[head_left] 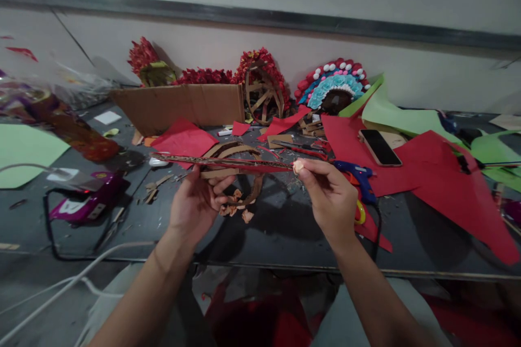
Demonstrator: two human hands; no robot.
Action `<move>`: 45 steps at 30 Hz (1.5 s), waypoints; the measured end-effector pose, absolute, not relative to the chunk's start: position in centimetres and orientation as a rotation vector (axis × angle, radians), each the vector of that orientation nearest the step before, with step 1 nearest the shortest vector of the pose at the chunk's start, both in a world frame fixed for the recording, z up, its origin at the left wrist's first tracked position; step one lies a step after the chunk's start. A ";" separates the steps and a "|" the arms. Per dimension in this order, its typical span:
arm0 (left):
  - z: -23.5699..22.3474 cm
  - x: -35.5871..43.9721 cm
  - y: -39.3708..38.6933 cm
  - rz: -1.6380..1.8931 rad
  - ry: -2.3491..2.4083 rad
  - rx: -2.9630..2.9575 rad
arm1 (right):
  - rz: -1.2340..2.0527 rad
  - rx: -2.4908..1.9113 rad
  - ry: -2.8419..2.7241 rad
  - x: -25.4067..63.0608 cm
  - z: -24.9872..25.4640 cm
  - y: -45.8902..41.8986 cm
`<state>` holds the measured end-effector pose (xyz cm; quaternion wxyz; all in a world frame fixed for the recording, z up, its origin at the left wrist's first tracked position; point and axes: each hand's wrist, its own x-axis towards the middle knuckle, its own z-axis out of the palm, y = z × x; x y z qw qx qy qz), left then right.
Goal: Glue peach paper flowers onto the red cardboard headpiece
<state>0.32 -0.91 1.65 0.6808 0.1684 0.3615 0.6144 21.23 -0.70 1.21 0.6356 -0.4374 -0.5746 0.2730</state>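
My left hand point(194, 200) holds a flat piece of cardboard with red on its face point(244, 164), seen nearly edge-on above the table. Its fingers are wrapped under the lower side. Between the thumb and fingertips of my right hand point(334, 198) is a small peach-coloured paper flower point(298, 166), at the right end of the cardboard piece; whether it is stuck on I cannot tell. Below and behind lie curved cardboard strips point(254, 190) and several loose peach paper flowers point(247, 216). A blue glue gun point(360, 176) rests just right of my right hand.
A purple power strip point(91, 198) with cables sits at left. Red paper point(439, 173), a phone point(380, 147) and green paper point(401, 111) cover the right side. Along the wall stand a cardboard box point(179, 105), red flower pieces point(260, 62) and a blue-and-red headdress point(336, 84).
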 end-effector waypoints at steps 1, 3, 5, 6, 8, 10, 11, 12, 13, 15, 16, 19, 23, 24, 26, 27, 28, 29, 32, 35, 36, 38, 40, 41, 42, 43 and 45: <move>1.6 0.3 -0.9 1.377 0.805 0.371 | 0.622 -0.998 -1.316 21.3 1.2 -0.7; 1.5 0.3 -1.0 1.371 0.782 0.369 | 0.623 -0.994 -1.325 21.3 1.2 -0.7; 1.4 0.2 -1.0 1.368 0.760 0.378 | 0.617 -0.997 -1.331 21.3 1.2 -0.7; 1.4 0.2 -1.0 1.367 0.752 0.384 | 0.611 -1.002 -1.332 21.3 1.2 -0.7; 1.3 0.2 -1.0 1.371 0.746 0.393 | 0.601 -1.012 -1.327 21.3 1.2 -0.7; 1.3 0.2 -1.0 1.373 0.747 0.394 | 0.598 -1.009 -1.322 21.3 1.2 -0.7; 1.4 0.3 -1.0 1.373 0.749 0.394 | 0.600 -1.003 -1.322 21.3 1.1 -0.7; 1.4 0.3 -1.0 1.373 0.753 0.394 | 0.600 -0.994 -1.324 21.3 1.1 -0.7; 1.5 0.4 -1.0 1.370 0.758 0.393 | 0.601 -0.987 -1.328 21.4 1.1 -0.7; 1.6 0.5 -1.1 1.370 0.765 0.393 | 0.601 -0.978 -1.339 21.4 1.1 -0.7; 1.6 0.5 -1.1 1.369 0.768 0.393 | 0.599 -0.975 -1.344 21.4 1.1 -0.6; 1.5 0.6 -1.1 1.366 0.772 0.403 | 0.580 -0.972 -1.351 21.4 1.0 -0.6; 1.2 0.5 -1.0 1.364 0.748 0.433 | 0.556 -0.983 -1.351 21.4 1.0 -0.6; 1.3 0.5 -1.0 1.364 0.744 0.436 | 0.553 -0.985 -1.350 21.3 1.0 -0.6; 1.4 0.6 -1.0 1.365 0.747 0.431 | 0.551 -0.990 -1.348 21.3 1.0 -0.6; 1.4 0.6 -1.0 1.367 0.749 0.426 | 0.550 -0.992 -1.345 21.3 0.9 -0.6; 1.5 0.6 -1.0 1.365 0.754 0.421 | 0.550 -0.994 -1.343 21.3 0.9 -0.6; 1.5 0.7 -1.0 1.364 0.760 0.415 | 0.551 -0.994 -1.342 21.3 0.9 -0.6; 1.5 0.7 -1.0 1.368 0.766 0.414 | 0.556 -0.988 -1.349 21.4 0.9 -0.6; 1.3 0.6 -0.9 1.374 0.762 0.416 | 0.551 -0.993 -1.347 21.4 0.9 -0.6; 1.3 0.6 -0.9 1.374 0.762 0.416 | 0.548 -0.998 -1.344 21.4 0.9 -0.6; 1.3 0.6 -1.0 1.376 0.762 0.418 | 0.545 -1.002 -1.338 21.4 0.9 -0.6; 1.3 0.6 -1.0 1.375 0.763 0.422 | 0.545 -1.002 -1.336 21.3 0.9 -0.6; 1.4 0.6 -1.0 1.371 0.762 0.423 | 0.546 -1.001 -1.336 21.3 0.8 -0.6; 1.4 0.6 -1.0 1.369 0.760 0.425 | 0.545 -1.000 -1.335 21.3 0.8 -0.6; 1.4 0.6 -1.0 1.366 0.759 0.426 | 0.545 -1.001 -1.335 21.3 0.8 -0.6; 1.4 0.7 -1.0 1.363 0.756 0.428 | 0.543 -1.003 -1.337 21.4 0.8 -0.6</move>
